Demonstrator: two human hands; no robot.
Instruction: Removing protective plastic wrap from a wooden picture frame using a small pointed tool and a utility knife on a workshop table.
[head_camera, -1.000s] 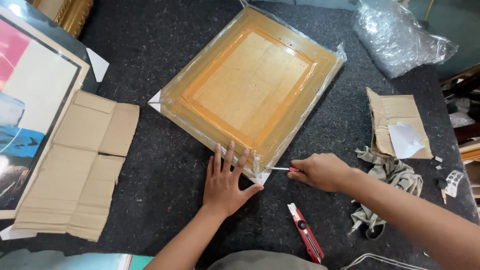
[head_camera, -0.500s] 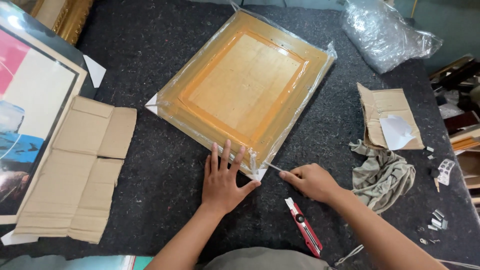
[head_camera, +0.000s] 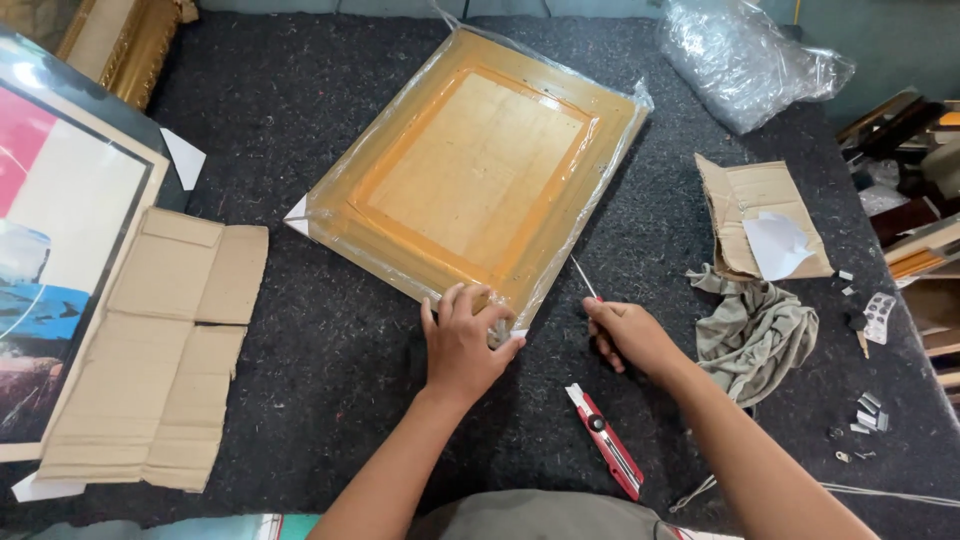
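A wooden picture frame wrapped in clear plastic film (head_camera: 480, 175) lies face down on the dark felt table (head_camera: 330, 370). My left hand (head_camera: 462, 340) grips the frame's nearest corner, fingers curled over the plastic. My right hand (head_camera: 628, 335) is just right of that corner and holds a thin metal tool with a red handle (head_camera: 584, 279), its tip pointing up along the frame's lower right edge. A red utility knife (head_camera: 606, 440) rests on the felt below my right hand.
Flattened cardboard (head_camera: 160, 340) and a colourful framed print (head_camera: 55, 250) lie at the left. On the right are a torn cardboard piece (head_camera: 755, 215), a grey rag (head_camera: 755, 335), bubble wrap (head_camera: 740, 60) and small metal bits (head_camera: 865, 410).
My left hand went from lying flat on the corner to gripping it. My right hand shifted to the right, and the tool now points up along the frame's edge.
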